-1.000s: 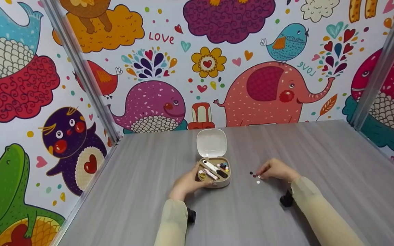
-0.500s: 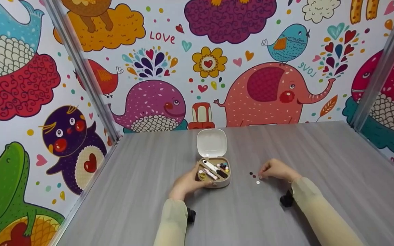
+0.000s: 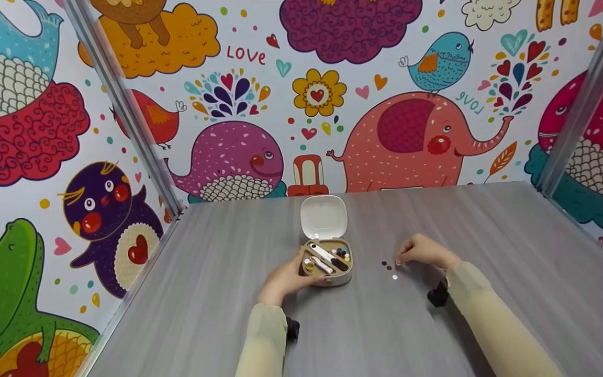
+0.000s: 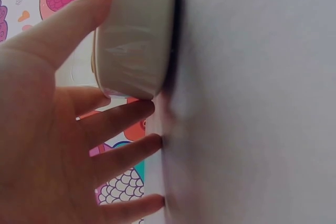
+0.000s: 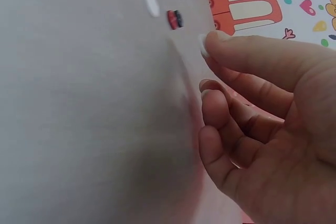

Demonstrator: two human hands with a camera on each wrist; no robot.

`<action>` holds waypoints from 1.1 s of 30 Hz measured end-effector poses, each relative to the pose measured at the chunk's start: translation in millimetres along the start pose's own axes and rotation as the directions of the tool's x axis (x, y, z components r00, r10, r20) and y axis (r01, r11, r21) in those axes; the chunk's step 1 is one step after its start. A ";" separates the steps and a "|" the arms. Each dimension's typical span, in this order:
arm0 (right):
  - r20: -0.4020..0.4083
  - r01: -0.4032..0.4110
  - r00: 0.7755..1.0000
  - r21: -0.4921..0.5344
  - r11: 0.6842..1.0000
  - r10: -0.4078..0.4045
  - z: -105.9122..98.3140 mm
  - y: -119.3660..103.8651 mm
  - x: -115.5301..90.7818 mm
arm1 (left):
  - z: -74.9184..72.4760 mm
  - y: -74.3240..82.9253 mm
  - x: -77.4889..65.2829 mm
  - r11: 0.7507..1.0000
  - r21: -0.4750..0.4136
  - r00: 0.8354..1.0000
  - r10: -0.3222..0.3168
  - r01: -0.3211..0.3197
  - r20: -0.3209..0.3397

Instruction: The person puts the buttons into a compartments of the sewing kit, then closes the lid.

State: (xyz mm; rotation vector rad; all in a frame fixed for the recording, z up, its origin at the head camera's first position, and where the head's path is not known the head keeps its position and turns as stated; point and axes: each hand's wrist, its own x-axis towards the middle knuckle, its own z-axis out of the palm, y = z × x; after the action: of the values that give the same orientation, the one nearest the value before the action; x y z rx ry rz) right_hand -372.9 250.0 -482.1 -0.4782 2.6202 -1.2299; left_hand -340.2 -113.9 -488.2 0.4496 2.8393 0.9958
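A beige sewing kit box stands on the table with its white lid raised. My left hand grips its left side; in the left wrist view the thumb lies on the front wall and fingertips meet the side. Inside are a white-and-black tool and several small coloured buttons. To the right of the box, my right hand pinches a small white button between thumb and index finger. Beside those fingertips lie another white button, a dark red button and a black button.
The grey table runs back to a wall printed with cartoon animals. Metal posts mark the corners. A black wrist camera sits at the left sleeve, and another black wrist camera at the right sleeve.
My right fingers have closed on the white button beside them and drawn slightly right and up, away from the other buttons. The left hand keeps its grip on the box.
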 end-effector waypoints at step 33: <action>-0.011 0.093 0.996 0.020 0.995 -0.093 14.2 -29.3 39.2 | -1.4 4.7 -4.1 1.000 -0.012 1.000 -0.024 0.025 0.004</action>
State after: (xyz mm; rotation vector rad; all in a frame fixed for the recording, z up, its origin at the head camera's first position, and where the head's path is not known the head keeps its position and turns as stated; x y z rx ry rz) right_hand -398.7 207.7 -470.3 -0.5984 2.6177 -1.2893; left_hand -335.4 -112.5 -484.2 0.4142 2.8266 1.0054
